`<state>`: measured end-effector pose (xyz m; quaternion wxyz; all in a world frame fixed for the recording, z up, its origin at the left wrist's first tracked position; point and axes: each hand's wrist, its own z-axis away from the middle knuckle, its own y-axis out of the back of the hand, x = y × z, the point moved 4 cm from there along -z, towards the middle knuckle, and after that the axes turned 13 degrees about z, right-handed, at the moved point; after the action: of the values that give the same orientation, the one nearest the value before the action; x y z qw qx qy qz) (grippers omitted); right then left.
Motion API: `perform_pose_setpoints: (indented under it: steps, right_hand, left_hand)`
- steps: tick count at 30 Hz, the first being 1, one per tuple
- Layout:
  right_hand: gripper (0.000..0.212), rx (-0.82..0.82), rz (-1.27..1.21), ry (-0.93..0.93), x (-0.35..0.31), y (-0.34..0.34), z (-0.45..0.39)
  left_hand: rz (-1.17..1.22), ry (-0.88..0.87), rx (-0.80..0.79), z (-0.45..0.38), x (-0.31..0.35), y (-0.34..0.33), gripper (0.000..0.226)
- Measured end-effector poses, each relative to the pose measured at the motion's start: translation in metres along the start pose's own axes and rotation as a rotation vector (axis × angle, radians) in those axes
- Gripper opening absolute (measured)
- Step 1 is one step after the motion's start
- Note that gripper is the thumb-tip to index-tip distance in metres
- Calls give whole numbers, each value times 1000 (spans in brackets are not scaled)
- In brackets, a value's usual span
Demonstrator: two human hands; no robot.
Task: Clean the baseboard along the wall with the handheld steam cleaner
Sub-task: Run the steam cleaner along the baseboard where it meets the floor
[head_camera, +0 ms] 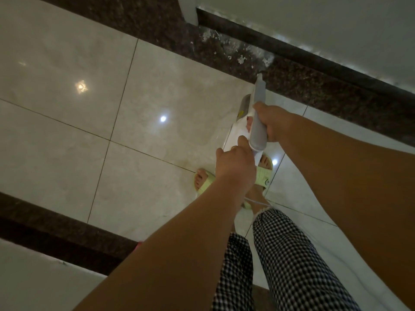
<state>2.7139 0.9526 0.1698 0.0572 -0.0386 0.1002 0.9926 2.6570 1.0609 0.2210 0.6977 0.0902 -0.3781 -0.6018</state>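
Note:
A white and grey handheld steam cleaner (pixel 258 113) is held over the floor, its nozzle tip aimed toward the dark baseboard (pixel 292 48) under the white wall. My right hand (pixel 272 122) grips the grey handle from the right. My left hand (pixel 235 163) holds the rear of the white body, fingers curled on it. White flecks and residue (pixel 235 53) lie on the dark stone strip in front of the baseboard, just beyond the nozzle.
Glossy cream floor tiles (pixel 89 97) with a dark marble border (pixel 336 90) run along the wall. My feet in yellow-green slippers (pixel 263 173) stand below the cleaner. A thin white cord (pixel 258 202) trails by my ankle. Another dark border and white wall (pixel 33 277) lie bottom left.

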Motion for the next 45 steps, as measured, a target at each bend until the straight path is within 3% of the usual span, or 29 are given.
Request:
perform_pose_setpoints:
  steps: [7, 27, 37, 42, 45]
  right_hand:
    - [31, 13, -4, 33, -14, 10, -7]
    - [45, 33, 49, 24, -37, 41, -16]
    - [34, 10, 68, 19, -44, 52, -16]
    - [44, 23, 87, 14, -45, 55, -21]
    - [35, 21, 90, 32, -45, 55, -22]
  left_hand:
    - [-36, -23, 10, -18, 7, 8, 46]
    - [41, -30, 45, -42, 34, 14, 42]
    - [41, -27, 32, -49, 42, 15, 49]
    - [42, -30, 50, -51, 44, 16, 44]
    - [33, -28, 45, -52, 44, 15, 44]
